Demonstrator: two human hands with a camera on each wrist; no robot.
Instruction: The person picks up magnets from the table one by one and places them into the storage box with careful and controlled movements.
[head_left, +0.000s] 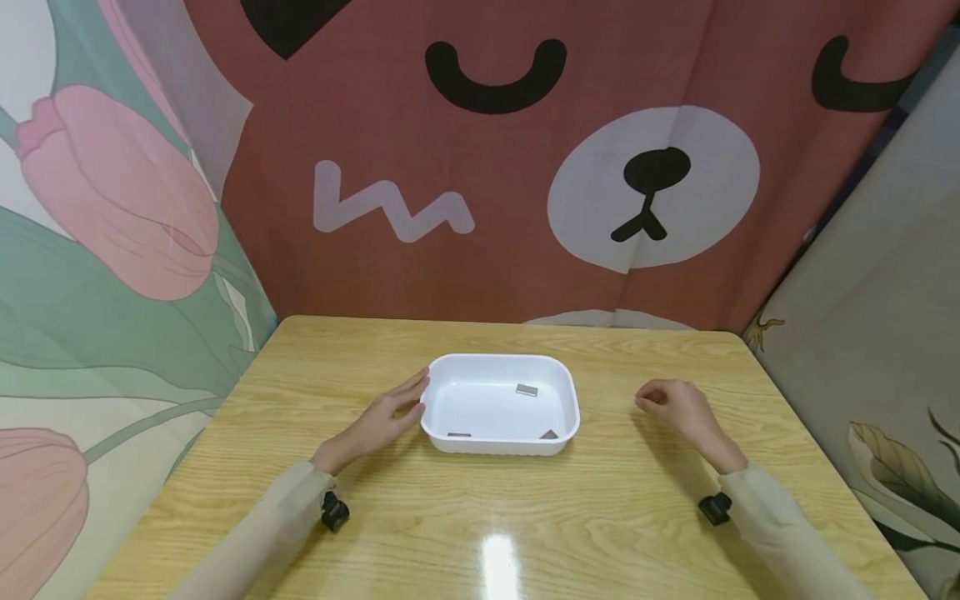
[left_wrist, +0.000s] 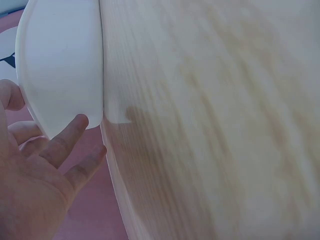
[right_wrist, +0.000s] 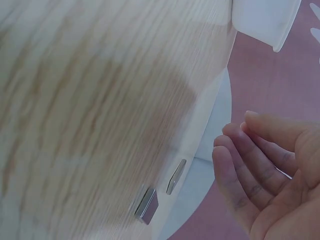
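Observation:
A white rectangular plastic basin (head_left: 498, 446) with rounded corners stands upright on the table. My left hand (head_left: 390, 414) rests its extended fingers against the basin's left side; in the left wrist view, fingertips (left_wrist: 80, 121) lie on its outer wall. Inside it are a small shiny silver block (head_left: 527, 390), a thin grey piece (head_left: 459, 434) and a brownish triangular-looking piece (head_left: 549, 434) by the near wall. To the right of the basin, my right hand (head_left: 682, 410) hovers over the table, fingers loosely bent, nothing visible between them. Two flat silver blocks (right_wrist: 147, 206) lie near it, hidden in the head view.
The wood-grain table (head_left: 480, 500) carries everything. A brown curtain (head_left: 375, 275) with a cartoon face hangs behind its far edge; patterned cloths hang at left (head_left: 135, 350) and right (head_left: 862, 333). Each wrist wears a small black camera.

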